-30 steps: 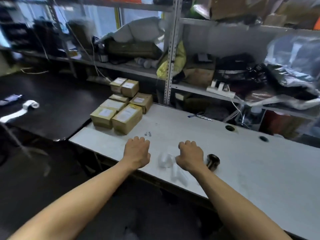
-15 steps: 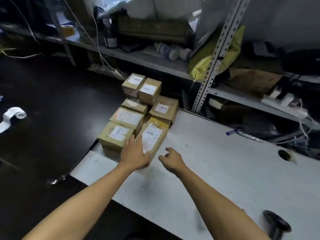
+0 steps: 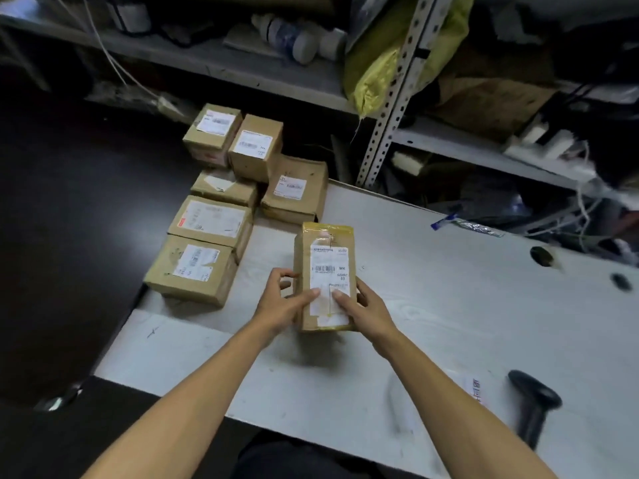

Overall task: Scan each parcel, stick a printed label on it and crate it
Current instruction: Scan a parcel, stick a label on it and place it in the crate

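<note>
I see a wide pale grey worktable (image 3: 449, 305) with 2 round cable holes near its far right edge. Left of it lies a dark, almost black surface (image 3: 69, 219). Behind the table stands a grey metal shelving rack (image 3: 242, 69) with a perforated upright, full of clutter: a yellow-green plastic bag (image 3: 371, 74), white plastic bottles (image 3: 294, 38) lying down, cables.

At the far left corner of the table sit 6 brown cardboard parcels (image 3: 211, 219) with white labels, packed close together, some touching.

The long brown cardboard parcel with yellow tape (image 3: 325, 274) is in front of this group, apart from it, near the middle of the left half of the table. Its long axis runs away from me, nearly straight toward the rack. Its white barcode label faces up, and the print reads upright from my side. I cannot tell if its bottom rests on the table or is lifted.

My left hand (image 3: 280, 305) grips the parcel's near left side, thumb on top on the label. My right hand (image 3: 366, 307) grips the near right side, thumb also on the label.

A black handheld barcode scanner (image 3: 534, 406) lies at the near right, well apart from the hands, beside a small white printed label (image 3: 475, 388) flat on the table.
</note>
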Demonstrator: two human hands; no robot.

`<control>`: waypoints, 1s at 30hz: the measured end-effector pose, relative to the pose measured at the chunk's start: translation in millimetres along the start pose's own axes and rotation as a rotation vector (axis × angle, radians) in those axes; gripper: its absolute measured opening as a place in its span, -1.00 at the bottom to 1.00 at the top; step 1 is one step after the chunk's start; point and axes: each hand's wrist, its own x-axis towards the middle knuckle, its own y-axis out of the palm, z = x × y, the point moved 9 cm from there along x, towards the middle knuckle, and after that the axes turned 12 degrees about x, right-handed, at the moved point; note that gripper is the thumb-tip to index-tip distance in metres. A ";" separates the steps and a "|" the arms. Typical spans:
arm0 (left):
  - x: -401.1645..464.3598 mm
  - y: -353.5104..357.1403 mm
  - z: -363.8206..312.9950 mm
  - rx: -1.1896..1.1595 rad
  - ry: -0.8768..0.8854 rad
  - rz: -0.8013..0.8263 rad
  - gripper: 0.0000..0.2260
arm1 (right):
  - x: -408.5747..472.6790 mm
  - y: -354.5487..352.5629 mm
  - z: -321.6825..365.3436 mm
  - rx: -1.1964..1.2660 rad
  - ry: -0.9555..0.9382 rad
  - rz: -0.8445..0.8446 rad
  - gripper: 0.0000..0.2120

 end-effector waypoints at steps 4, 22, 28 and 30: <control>-8.1 68.5 -26.4 -0.010 -0.003 0.249 -0.34 | -38.3 -81.8 11.6 -0.120 -0.189 -0.205 -0.66; -36.2 295.7 -74.0 0.063 0.028 0.432 -0.39 | -152.5 -345.1 -108.3 0.186 0.271 -0.860 -0.71; -7.4 250.7 -77.2 0.035 0.046 0.227 -0.31 | -122.2 -272.8 21.6 0.125 -0.063 -0.420 -0.79; 0.4 235.1 -74.2 0.022 0.035 0.171 -0.33 | -117.7 -241.1 48.9 0.029 -0.077 -0.274 -0.78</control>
